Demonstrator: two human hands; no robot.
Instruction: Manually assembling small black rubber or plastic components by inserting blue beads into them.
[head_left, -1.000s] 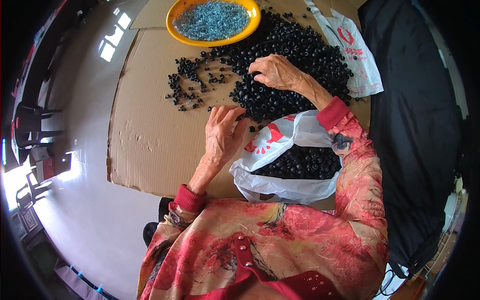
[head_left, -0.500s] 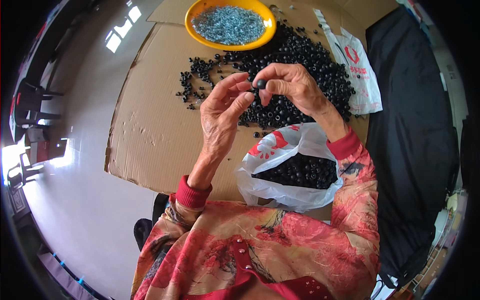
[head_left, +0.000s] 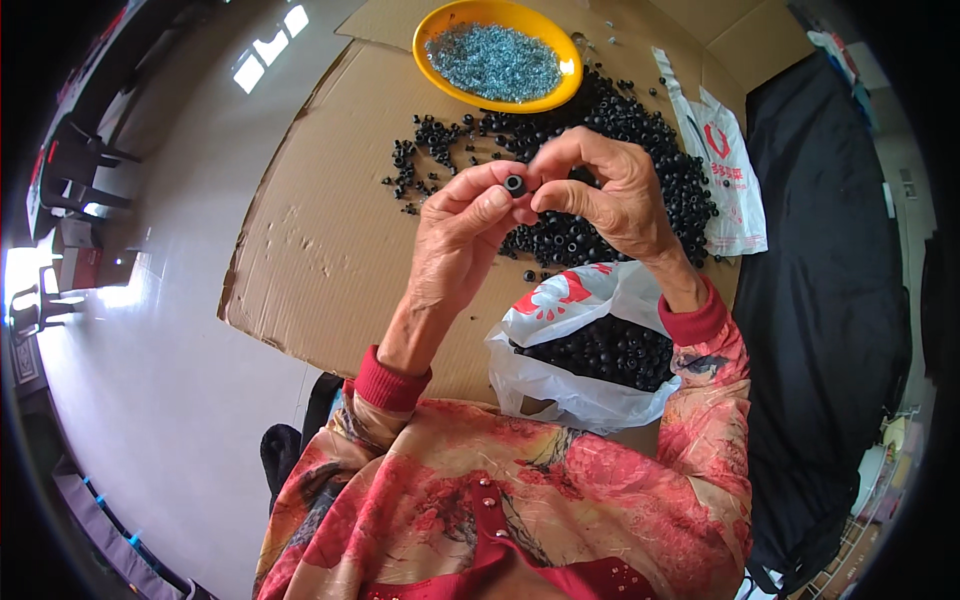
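Over a heap of loose black beads [head_left: 585, 240], my left hand [head_left: 455, 235] pinches a single round black bead [head_left: 515, 185] between thumb and forefinger, its hole facing up. Close to the bead's right side is my right hand [head_left: 610, 195]; its thumb and forefinger are curved with a gap between them, and the forefinger tip is a little blurred. Nothing shows in the right fingers. Nearer to me, a white plastic bag [head_left: 540, 385] with red print lies open, with more black beads [head_left: 610, 350] inside.
A yellow bowl [head_left: 428, 75] of clear bluish small beads [head_left: 495, 62] stands at the far side of the cardboard sheet [head_left: 310, 230]. A flattened white bag [head_left: 735, 190] lies right of the heap. Black cloth [head_left: 825, 300] covers the right side.
The black bead has passed from my right fingers into my left hand's pinch. My right thumb and forefinger have parted beside it. The whole view has shifted slightly.
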